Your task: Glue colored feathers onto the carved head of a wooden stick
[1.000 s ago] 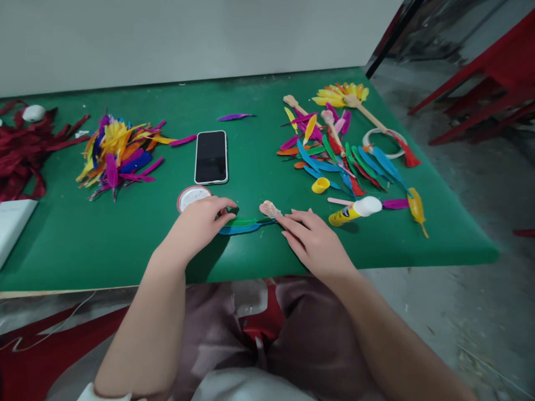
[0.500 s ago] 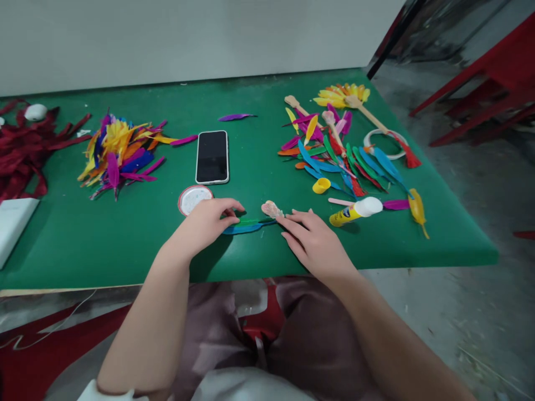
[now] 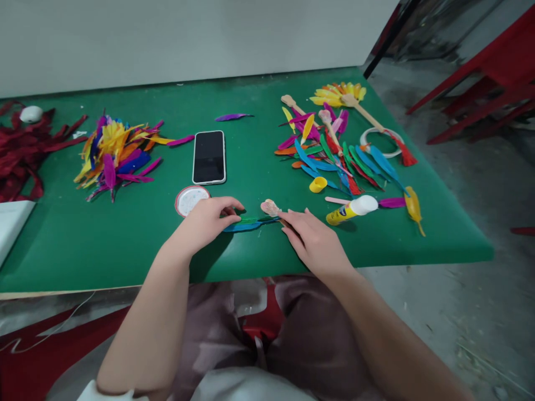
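I see L hand (image 3: pixel 204 223) pinching tips of the blue feather (image 3: pixel 242 227) & green feather (image 3: pixel 251 221) by the table (image 3: pixel 125 239) front edge, R hand (image 3: pixel 313 242) flat, unclenched, pinning the wooden stick (image 3: pixel 270 208); feathers prob. v. light, floppy, so I'd grip at the quill end.
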`<move>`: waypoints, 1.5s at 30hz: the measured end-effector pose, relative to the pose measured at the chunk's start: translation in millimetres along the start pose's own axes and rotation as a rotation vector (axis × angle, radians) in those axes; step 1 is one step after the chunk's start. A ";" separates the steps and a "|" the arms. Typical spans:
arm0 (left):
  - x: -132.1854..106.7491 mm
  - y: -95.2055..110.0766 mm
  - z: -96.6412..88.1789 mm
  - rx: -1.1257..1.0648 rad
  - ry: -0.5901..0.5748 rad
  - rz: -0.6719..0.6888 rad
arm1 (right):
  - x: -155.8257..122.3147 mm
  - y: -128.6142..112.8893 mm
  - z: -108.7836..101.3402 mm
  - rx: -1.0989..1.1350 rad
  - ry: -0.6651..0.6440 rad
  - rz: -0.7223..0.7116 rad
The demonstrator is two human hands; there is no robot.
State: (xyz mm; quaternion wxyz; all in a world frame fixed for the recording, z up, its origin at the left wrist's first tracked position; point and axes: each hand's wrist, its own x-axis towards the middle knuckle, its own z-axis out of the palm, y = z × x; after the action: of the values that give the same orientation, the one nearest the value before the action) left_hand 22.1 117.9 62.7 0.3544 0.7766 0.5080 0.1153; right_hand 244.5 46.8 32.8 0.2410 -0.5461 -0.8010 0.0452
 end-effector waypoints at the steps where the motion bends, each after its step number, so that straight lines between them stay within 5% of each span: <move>1: 0.5 0.3 0.3 -0.004 0.000 -0.003 | -0.3 0.2 0.6 0.004 0.021 -0.005; 6: 1.3 0.9 0.3 0.004 0.002 -0.008 | -2.1 1.5 3.9 0.026 0.155 -0.047; 15: 1.7 0.9 1.0 0.025 -0.006 -0.001 | -1.0 1.7 3.5 -0.016 0.161 -0.067; 31: 3.9 -2.9 1.8 0.086 -0.011 0.095 | 0.6 -9.3 -1.2 -0.308 0.013 -0.061; 45: 5.2 -2.8 2.6 0.122 -0.009 0.111 | 3.3 -13.3 -1.1 -0.316 -0.017 0.012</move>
State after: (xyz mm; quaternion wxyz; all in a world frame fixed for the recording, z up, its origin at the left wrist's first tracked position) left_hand 23.9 122.0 58.0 0.3016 0.8242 0.4687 0.0999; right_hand 232.7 44.2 39.4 0.1451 -0.5815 -0.7969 -0.0755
